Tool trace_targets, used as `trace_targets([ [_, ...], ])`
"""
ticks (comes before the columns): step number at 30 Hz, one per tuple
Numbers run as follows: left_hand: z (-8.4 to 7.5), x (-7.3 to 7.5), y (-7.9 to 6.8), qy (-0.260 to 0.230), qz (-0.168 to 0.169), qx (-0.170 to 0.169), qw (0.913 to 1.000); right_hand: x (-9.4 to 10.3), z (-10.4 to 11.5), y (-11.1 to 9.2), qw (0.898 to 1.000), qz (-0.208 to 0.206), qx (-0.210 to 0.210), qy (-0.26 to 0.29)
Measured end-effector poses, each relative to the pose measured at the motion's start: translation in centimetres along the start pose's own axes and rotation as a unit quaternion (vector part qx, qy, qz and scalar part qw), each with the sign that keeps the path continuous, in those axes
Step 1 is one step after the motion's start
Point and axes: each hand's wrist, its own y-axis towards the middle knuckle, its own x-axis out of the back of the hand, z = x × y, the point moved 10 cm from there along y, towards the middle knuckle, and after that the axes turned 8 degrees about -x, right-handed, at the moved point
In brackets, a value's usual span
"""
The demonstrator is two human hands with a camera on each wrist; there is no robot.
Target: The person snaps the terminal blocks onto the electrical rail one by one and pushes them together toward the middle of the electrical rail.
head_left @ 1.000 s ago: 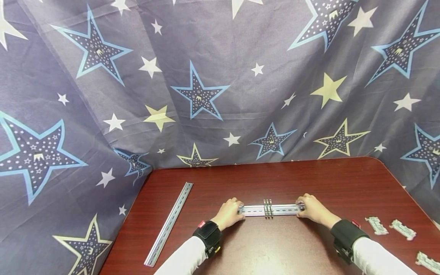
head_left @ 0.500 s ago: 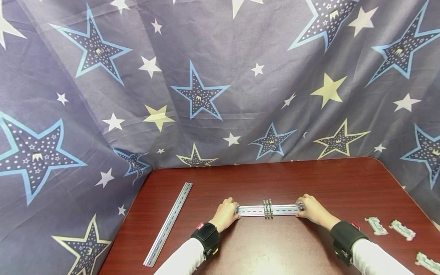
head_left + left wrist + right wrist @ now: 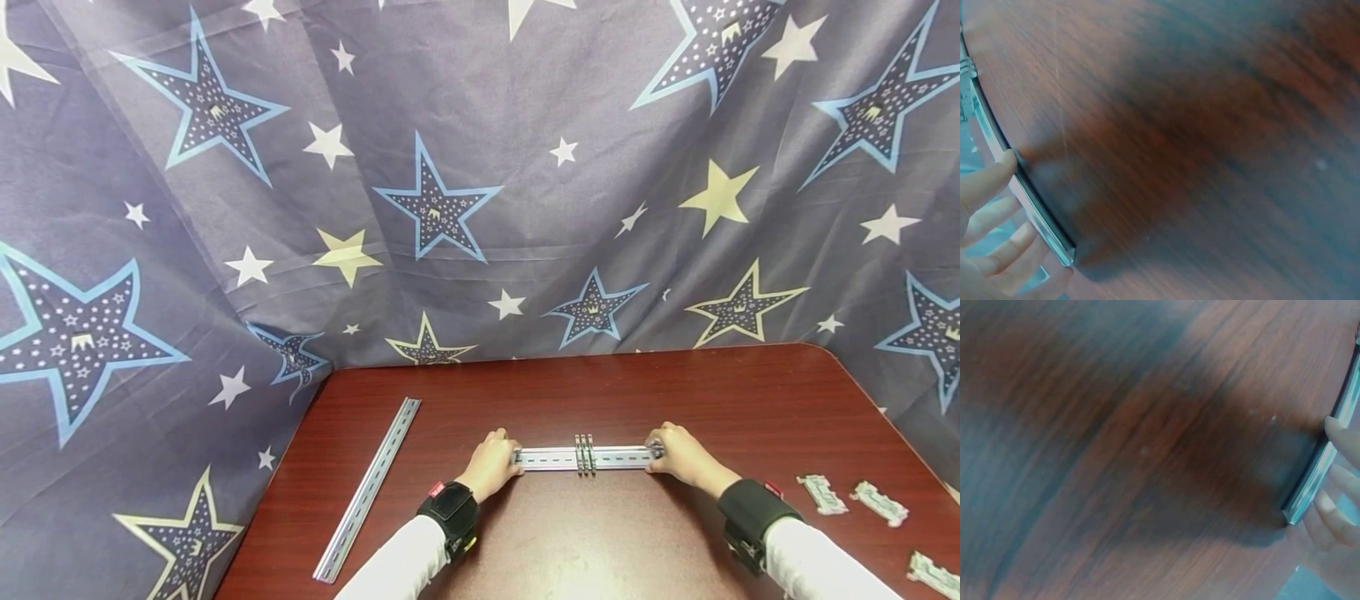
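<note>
A slotted metal DIN rail (image 3: 622,457) lies crosswise in front of me, with several thin upright pieces (image 3: 584,455) seated side by side near its middle. My left hand (image 3: 491,463) grips the rail's left end; in the left wrist view the thumb lies along the near edge of the rail (image 3: 1041,215) and the fingers reach to the other side. At the right end, my right hand (image 3: 683,457) holds the rail the same way, its thumb on the rail's edge (image 3: 1316,472) in the right wrist view. Both rail ends are partly covered by the hands in the head view.
A second, longer slotted rail (image 3: 369,490) lies slantwise on the left of the reddish-brown table (image 3: 570,392). On the right are loose pale flat pieces: one (image 3: 822,493), another beside it (image 3: 880,502), and a third (image 3: 933,575) nearer the front. A star-patterned cloth (image 3: 465,275) hangs behind.
My left hand has shifted slightly left along the rail, toward its end, during the first half second. The right hand and the rail stay almost where they were.
</note>
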Motion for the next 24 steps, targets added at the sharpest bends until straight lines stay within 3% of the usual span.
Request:
trace_targets([
  [14,1.5,-0.4,1.4,-0.010,0.002,0.012,0.9999,-0.2,0.0,2.1,1.000,0.012,0.004,-0.014],
  [19,2.2,-0.5,2.4,-0.013,0.006,0.012,0.9998,-0.6,-1.0,3.4,1.000,0.018,0.009,-0.007],
  [20,2.3,-0.5,2.6,-0.014,0.006,0.011,0.9998,-1.6,-2.4,4.3,0.999,0.007,0.032,0.009],
  [22,2.5,-0.5,3.0,-0.019,0.006,0.012,0.9997,-4.3,-5.9,6.2,0.999,0.017,0.036,0.008],
  [24,2.7,-0.5,3.3,-0.021,0.008,0.014,0.9996,-8.1,-10.8,8.6,0.999,0.004,0.055,0.000],
])
